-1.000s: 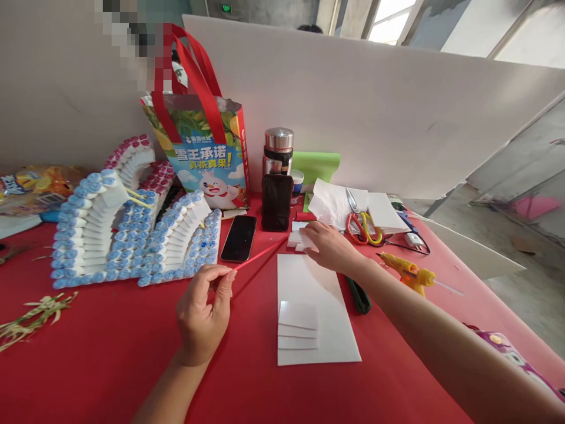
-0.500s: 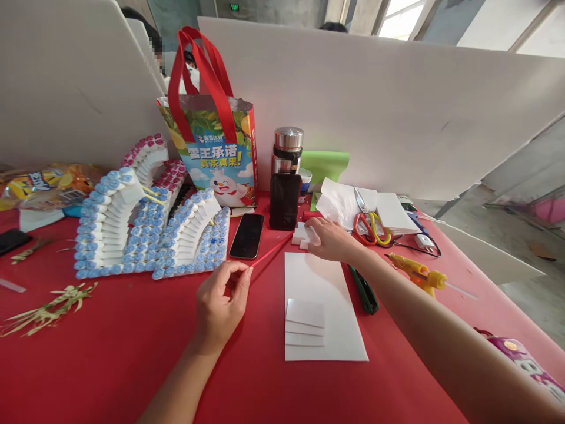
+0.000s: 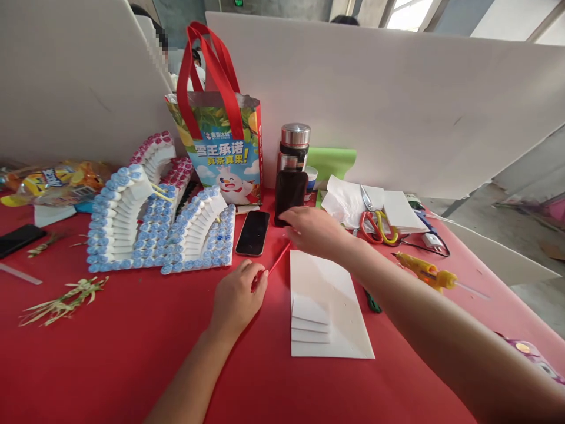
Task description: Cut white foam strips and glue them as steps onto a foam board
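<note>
My left hand [image 3: 236, 294] is closed, with a thin red stick [image 3: 279, 257] pinched between thumb and fingers. The stick slants away toward my right hand [image 3: 314, 232], which reaches palm down in front of the upright black phone [image 3: 290, 191]. Its fingertips are partly hidden and slightly blurred, so what they hold, if anything, cannot be made out. Below that hand lies a white foam sheet [image 3: 348, 330], with several small white squares [image 3: 310, 327] overlapping on it. A second phone [image 3: 253, 233] rests flat beside the stick.
Blue-and-white flower-like models [image 3: 117, 235] stand left, before a printed bag [image 3: 227, 159]. A thermos [image 3: 295, 136] is behind the upright phone. Scissors [image 3: 375, 227] and a yellow glue gun [image 3: 426, 272] lie right. A white board [image 3: 397, 106] closes off the back of the red table [image 3: 110, 353].
My left hand has moved right along the stick, leaving less of it showing. My right hand has shifted left, and the small white pieces under it are now hidden. The view has turned slightly left.
</note>
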Action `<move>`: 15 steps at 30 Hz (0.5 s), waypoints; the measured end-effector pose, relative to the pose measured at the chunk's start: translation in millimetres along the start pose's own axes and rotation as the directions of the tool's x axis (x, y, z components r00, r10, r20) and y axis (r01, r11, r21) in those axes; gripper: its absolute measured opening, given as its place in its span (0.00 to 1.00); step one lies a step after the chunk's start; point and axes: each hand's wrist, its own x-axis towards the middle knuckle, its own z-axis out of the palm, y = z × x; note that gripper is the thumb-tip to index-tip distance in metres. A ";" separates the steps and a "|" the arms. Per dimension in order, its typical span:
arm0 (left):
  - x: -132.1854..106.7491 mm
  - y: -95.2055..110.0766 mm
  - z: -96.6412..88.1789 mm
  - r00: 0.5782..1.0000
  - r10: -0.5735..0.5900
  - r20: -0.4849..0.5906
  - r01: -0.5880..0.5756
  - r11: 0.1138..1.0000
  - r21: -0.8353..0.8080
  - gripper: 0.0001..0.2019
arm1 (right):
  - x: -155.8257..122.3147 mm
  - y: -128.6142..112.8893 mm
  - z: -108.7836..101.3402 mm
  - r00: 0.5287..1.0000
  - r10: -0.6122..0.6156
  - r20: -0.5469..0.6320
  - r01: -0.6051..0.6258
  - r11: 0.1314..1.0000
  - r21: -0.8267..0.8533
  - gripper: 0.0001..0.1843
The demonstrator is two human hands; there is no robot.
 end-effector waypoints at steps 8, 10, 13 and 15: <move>3.8 -5.6 5.7 0.964 0.161 -0.214 -0.136 0.983 0.124 0.16 | 97.7 -41.8 41.9 0.961 -0.161 0.226 0.179 0.982 -0.061 0.21; 2.6 -5.8 7.9 0.971 0.166 -0.170 -0.139 0.978 0.156 0.21 | 104.6 -40.4 48.6 0.953 -0.142 0.266 0.168 0.983 -0.076 0.19; 0.6 -2.7 10.0 0.980 0.150 -0.129 -0.127 0.977 0.172 0.24 | 108.1 -36.8 50.7 0.949 -0.136 0.285 0.172 0.980 -0.105 0.18; -0.1 -0.6 10.9 0.981 0.134 -0.140 -0.110 0.980 0.169 0.24 | 111.6 -34.6 49.9 0.952 -0.143 0.272 0.181 0.976 -0.120 0.19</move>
